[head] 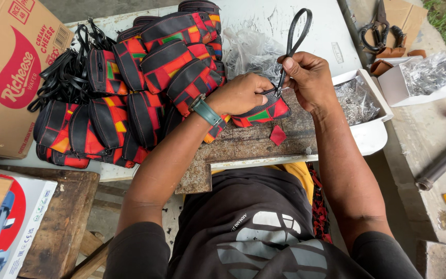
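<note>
My left hand (241,93) presses down on a small black pouch with red, orange and green patches (264,112) that lies on a worn metal slab (254,139). My right hand (308,77) pinches a black looped strap (295,36) by its lower end, right at the pouch's corner; the loop stands up above my fingers. A small red scrap (277,135) lies just in front of the pouch. A green-strapped watch (206,111) sits on my left wrist.
A big pile of matching pouches with black straps (130,88) fills the left of the white table (331,31). A crumpled clear bag (249,51), white boxes of small metal parts (360,101) (424,75), scissors (378,31), cardboard boxes (11,67) and a dark pipe (442,163) lie around.
</note>
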The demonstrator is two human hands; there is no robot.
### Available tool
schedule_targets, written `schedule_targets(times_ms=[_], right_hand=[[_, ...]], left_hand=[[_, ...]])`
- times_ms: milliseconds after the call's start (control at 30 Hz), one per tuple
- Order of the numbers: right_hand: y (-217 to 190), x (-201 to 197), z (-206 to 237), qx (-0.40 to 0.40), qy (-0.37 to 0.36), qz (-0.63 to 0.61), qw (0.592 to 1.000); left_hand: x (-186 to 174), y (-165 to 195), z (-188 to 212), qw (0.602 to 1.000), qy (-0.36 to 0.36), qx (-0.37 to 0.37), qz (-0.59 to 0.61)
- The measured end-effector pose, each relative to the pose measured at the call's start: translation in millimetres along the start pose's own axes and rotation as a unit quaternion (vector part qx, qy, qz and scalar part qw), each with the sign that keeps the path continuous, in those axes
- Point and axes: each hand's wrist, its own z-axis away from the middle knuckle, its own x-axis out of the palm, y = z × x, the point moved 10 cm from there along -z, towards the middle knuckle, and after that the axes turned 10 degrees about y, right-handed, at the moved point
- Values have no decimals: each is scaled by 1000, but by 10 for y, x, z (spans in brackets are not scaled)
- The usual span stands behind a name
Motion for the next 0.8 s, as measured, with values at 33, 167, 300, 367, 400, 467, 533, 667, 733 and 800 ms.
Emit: schedule_targets(times_ms=[33, 167, 300, 367, 400, 467, 533, 667, 733, 800], right_hand=[[-14, -1, 10, -1, 1, 2, 1000], [-23, -42, 30, 4, 12, 8, 1000], [-22, -158, 67, -2, 19, -9, 1000], [0, -259, 124, -1, 29, 6, 1000], [8, -309, 154, -2, 34, 13, 999], [26, -382, 224, -4, 34, 30, 999], [31, -444, 261, -8, 36, 42, 998], [30, -530, 194, -4, 41, 38, 998], [33, -534, 143, -2, 35, 30, 999], [15, -503, 104, -10, 23, 25, 999]], left_hand=[[-8, 17, 11, 1000, 2, -5, 1], [-50, 83, 85, 999, 33, 12, -24], [7, 166, 314, 987, 104, 42, -115], [235, 378, 551, 980, 110, 122, -115], [353, 482, 674, 973, 113, 163, -114], [683, 346, 832, 976, 52, 87, -192], [806, 275, 903, 976, 37, 59, -206], [601, 351, 859, 979, 107, 108, -136], [427, 384, 818, 977, 156, 111, -95], [242, 386, 771, 973, 208, 93, -38]])
